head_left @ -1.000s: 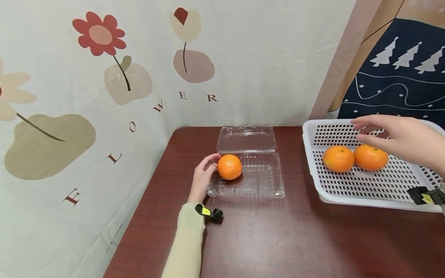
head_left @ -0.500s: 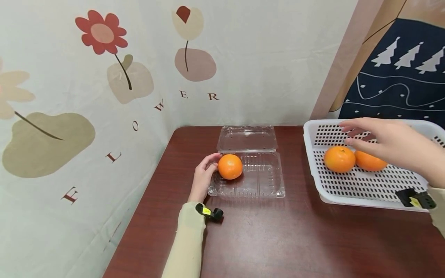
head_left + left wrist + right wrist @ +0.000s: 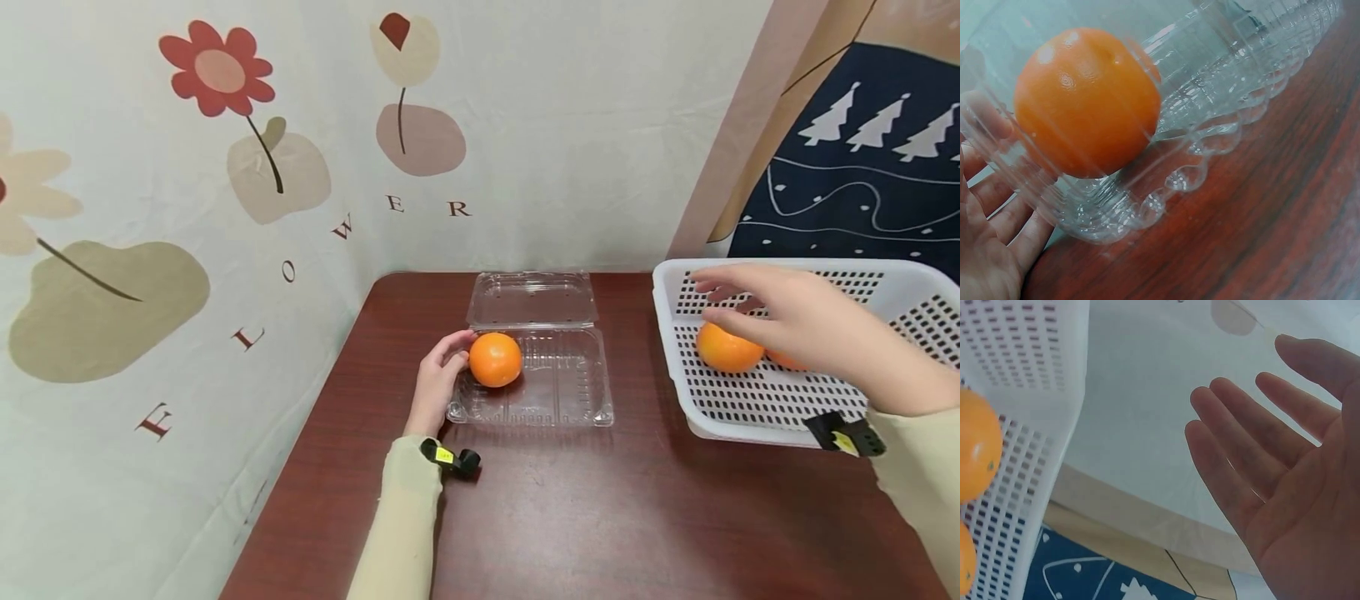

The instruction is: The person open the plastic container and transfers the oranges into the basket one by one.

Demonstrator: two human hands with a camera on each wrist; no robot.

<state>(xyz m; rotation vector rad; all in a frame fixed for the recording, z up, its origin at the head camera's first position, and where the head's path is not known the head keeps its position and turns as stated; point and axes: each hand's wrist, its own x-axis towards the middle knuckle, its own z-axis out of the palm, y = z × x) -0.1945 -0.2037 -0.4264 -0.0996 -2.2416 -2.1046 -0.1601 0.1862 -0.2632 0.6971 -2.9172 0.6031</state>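
Observation:
In the head view an orange [image 3: 495, 361] sits at the left end of a clear hinged plastic fruit box [image 3: 558, 392], whose lid [image 3: 532, 298] lies folded back. My left hand [image 3: 437, 379] rests against the box's left side; in the left wrist view its slightly spread fingers [image 3: 1007, 219] lie along the clear wall, beside the orange. Over the white perforated basket [image 3: 738, 429], my right hand [image 3: 787, 317] hovers with loosely bent fingers and holds nothing. Beneath it sits an orange [image 3: 722, 350], with a second orange [image 3: 784, 361] mostly hidden behind the hand.
The dark red-brown table [image 3: 570, 517] carries the box on the left and the basket on the right. A printed cloth [image 3: 570, 142] hangs close behind the table and along its left side. Each wrist wears a small black camera on a strap.
My right hand has moved left across the basket, from beyond the right orange to over the left one, covering more of both. The left hand and the box have stayed put.

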